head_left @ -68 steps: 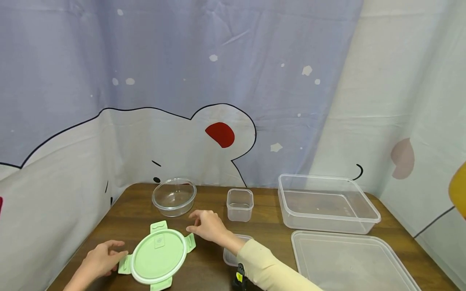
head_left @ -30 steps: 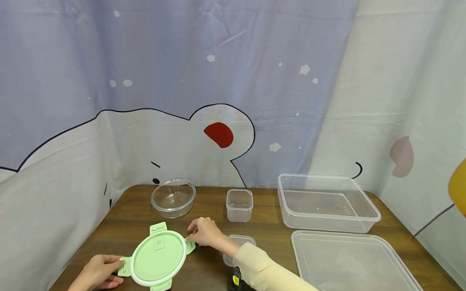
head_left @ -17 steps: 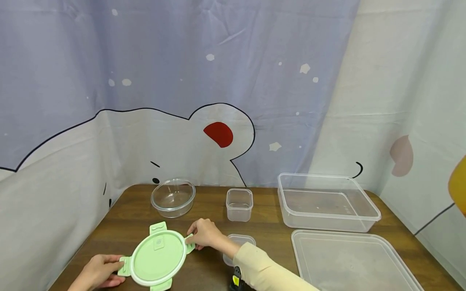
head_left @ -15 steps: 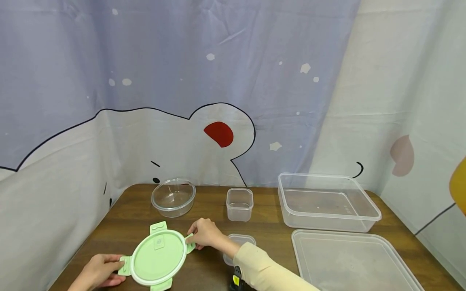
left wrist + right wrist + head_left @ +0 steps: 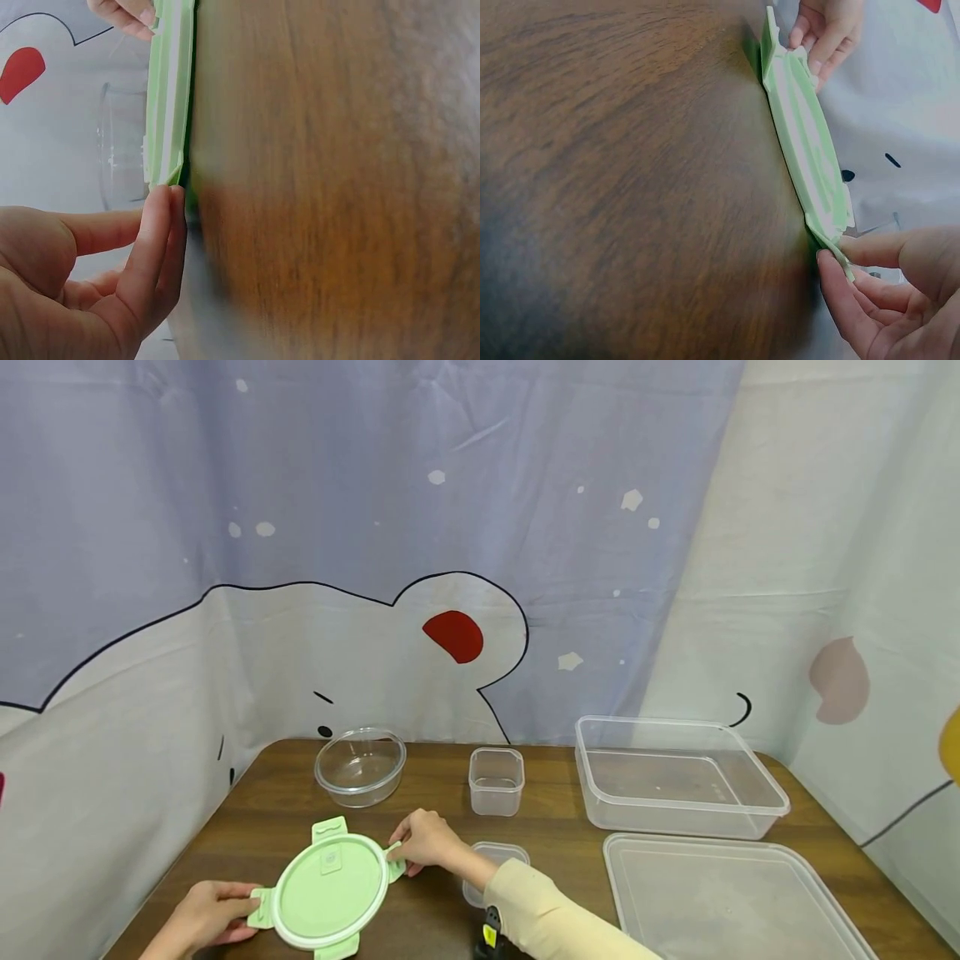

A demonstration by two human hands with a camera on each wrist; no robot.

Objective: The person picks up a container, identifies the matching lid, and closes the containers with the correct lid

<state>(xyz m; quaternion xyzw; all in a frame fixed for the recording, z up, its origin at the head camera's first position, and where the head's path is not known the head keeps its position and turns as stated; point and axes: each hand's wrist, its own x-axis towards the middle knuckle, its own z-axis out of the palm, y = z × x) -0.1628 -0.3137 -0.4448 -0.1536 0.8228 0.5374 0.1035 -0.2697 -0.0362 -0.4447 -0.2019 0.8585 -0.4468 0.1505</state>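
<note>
A round green lid (image 5: 330, 892) with a pale rim and side flaps lies between my hands at the table's front left. My left hand (image 5: 208, 913) pinches its left flap between thumb and fingers; in the left wrist view the fingertips (image 5: 159, 217) meet at the lid's edge. On the opposite side my right hand (image 5: 426, 840) pinches the right flap, with thumb and finger on either face of it in the right wrist view. Behind the lid stands a round clear glass bowl (image 5: 362, 794), uncovered.
A small clear square container (image 5: 496, 800) stands mid-table, its likely lid (image 5: 498, 852) partly under my right forearm. To the right are a large clear rectangular box (image 5: 678, 818) and a flat rectangular lid (image 5: 735, 893). A patterned curtain (image 5: 360, 635) hangs behind the wooden table (image 5: 558, 827).
Both hands have closed in on the green lid's flaps and now pinch them; earlier the right hand hovered above its flap. Over the last half second the lid has hardly shifted.
</note>
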